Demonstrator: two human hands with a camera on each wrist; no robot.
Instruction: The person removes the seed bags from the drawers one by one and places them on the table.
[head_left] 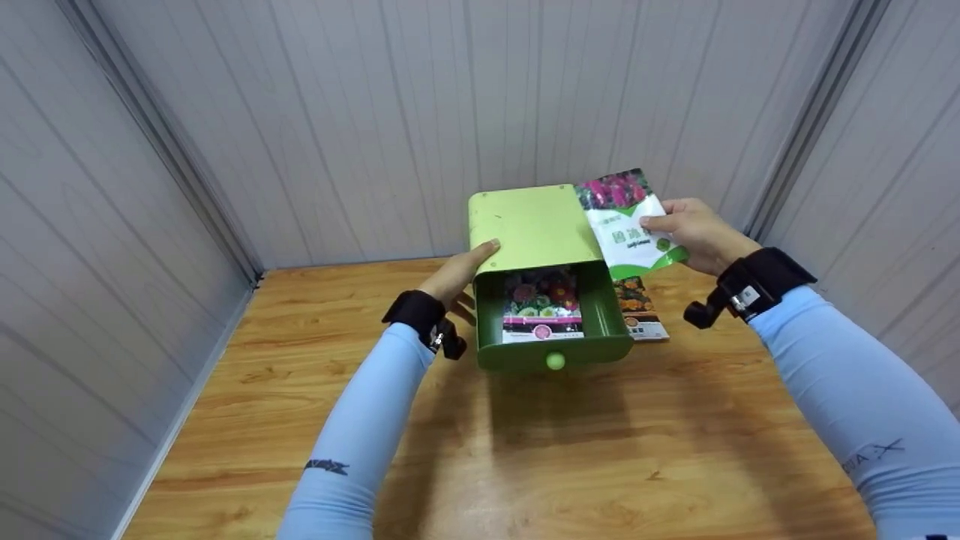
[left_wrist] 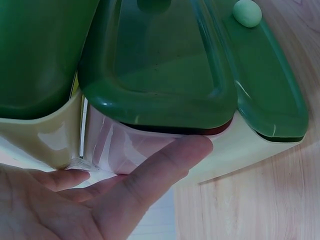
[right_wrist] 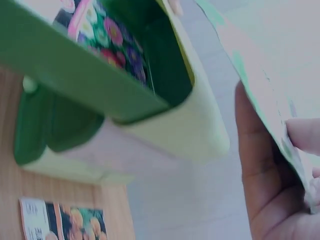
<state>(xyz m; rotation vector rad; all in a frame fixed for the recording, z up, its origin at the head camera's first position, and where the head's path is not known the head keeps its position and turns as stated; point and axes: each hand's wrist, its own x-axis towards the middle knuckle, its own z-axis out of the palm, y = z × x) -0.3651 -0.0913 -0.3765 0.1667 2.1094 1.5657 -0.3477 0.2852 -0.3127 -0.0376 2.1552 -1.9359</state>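
Orange packet [right_wrist: 60, 220] clearer from right wrist.

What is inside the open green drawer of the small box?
In the green drawer lies one seed packet printed with mixed flowers, flat on the bottom. The rear part of the drawer is covered by the light green box top, so anything there is hidden.

You see a lime-green plastic drawer cabinet [head_left: 529, 225] with a dark green drawer [head_left: 553, 346] and pale green knob [head_left: 555, 361], flower-printed seed packets in pink, white and green [head_left: 628, 225], and a light honey-brown wooden table [head_left: 525, 450].
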